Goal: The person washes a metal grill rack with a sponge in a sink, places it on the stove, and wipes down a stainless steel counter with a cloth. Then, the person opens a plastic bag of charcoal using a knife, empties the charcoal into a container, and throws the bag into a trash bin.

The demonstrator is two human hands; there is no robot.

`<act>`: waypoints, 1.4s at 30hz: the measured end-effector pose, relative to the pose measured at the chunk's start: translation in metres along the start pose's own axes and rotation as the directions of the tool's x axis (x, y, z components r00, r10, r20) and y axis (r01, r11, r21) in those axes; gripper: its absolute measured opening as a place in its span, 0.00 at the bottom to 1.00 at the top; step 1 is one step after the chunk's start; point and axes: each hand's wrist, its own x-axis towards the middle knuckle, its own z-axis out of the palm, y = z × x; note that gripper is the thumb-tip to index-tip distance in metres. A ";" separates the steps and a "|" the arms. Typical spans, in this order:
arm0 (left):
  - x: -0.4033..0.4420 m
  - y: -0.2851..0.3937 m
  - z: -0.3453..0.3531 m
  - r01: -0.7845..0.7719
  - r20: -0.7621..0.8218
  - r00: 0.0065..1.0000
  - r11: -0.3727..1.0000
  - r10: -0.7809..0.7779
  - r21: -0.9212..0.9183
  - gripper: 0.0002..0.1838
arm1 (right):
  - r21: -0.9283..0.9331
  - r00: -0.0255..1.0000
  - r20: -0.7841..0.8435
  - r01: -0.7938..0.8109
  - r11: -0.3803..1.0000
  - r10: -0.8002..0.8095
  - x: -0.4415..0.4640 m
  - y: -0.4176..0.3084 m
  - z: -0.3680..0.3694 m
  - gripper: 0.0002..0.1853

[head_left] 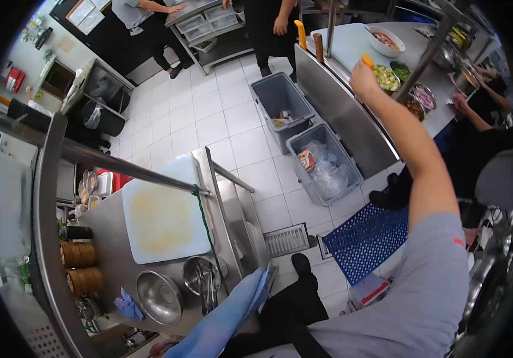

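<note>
My right hand (365,80), bare, reaches far out over the edge of the far steel counter and is closed round a yellow handle (367,59). The rest of that tool is hidden. Left of it, another yellow handle (300,33) and a brown handle (318,46) stick up at the counter's edge. Close by are a bowl of chopped green pieces (386,77) and a white cutting board (349,45). My left hand (253,289), in a long light-blue glove, is low by the near counter's edge, seen edge-on. Its fingers look straight, with nothing visible in them.
On the near counter are a stained cutting board (164,212), a steel bowl (159,297) and a pot of utensils (203,275). Two grey bins (325,164) stand on the tiled floor beside a blue mat (370,238). Other people (489,107) stand at the right and back.
</note>
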 end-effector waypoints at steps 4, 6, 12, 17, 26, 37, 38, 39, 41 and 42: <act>0.006 0.000 -0.045 -0.130 -0.006 0.991 0.973 0.131 -0.190 0.28 | -0.011 0.972 -0.035 -0.234 0.972 0.233 -0.087 0.052 -0.125 0.10; 0.005 -0.008 -0.082 -0.209 0.035 0.973 0.931 0.230 -0.300 0.27 | 0.132 0.938 -0.015 -0.341 0.931 0.346 -0.153 0.074 -0.177 0.10; -0.037 -0.102 -0.130 -0.465 0.626 0.712 0.881 0.317 0.082 0.23 | 0.592 0.652 -0.111 -0.563 0.577 0.750 -0.419 -0.032 -0.239 0.14; 0.011 -0.001 -0.150 -0.482 -0.183 0.870 0.709 0.459 -0.515 0.17 | 0.888 0.319 0.300 -0.438 -0.141 0.899 -0.644 -0.251 -0.353 0.18; -0.131 0.134 -0.229 0.385 -0.106 0.765 -0.583 0.635 -0.716 0.16 | 0.534 -0.508 0.672 -0.174 -0.828 0.540 -0.883 -0.437 -0.675 0.17; -0.384 0.209 -0.639 0.907 -0.652 -0.316 0.019 0.689 -0.420 0.11 | 0.590 -0.970 -0.136 0.083 -0.803 -0.200 -0.967 -0.628 -1.014 0.14; -0.401 0.204 -0.692 0.877 -0.725 -0.283 -0.137 0.628 -0.461 0.11 | 0.550 -0.949 -0.217 0.074 -0.832 -0.229 -0.968 -0.647 -1.037 0.13; -0.420 0.201 -0.742 0.825 -0.803 -0.271 -0.301 0.530 -0.478 0.12 | 0.514 -0.935 -0.283 0.043 -0.857 -0.216 -0.970 -0.667 -1.057 0.14; -0.487 0.186 -0.826 0.784 -0.869 -0.310 -0.414 0.384 -0.463 0.17 | 0.454 -0.898 -0.384 0.019 -0.891 -0.215 -0.971 -0.702 -1.089 0.14; -0.516 0.176 -0.859 0.735 -0.871 -0.331 -0.480 0.363 -0.479 0.19 | 0.462 -0.893 -0.388 0.025 -0.886 -0.227 -0.971 -0.713 -1.100 0.14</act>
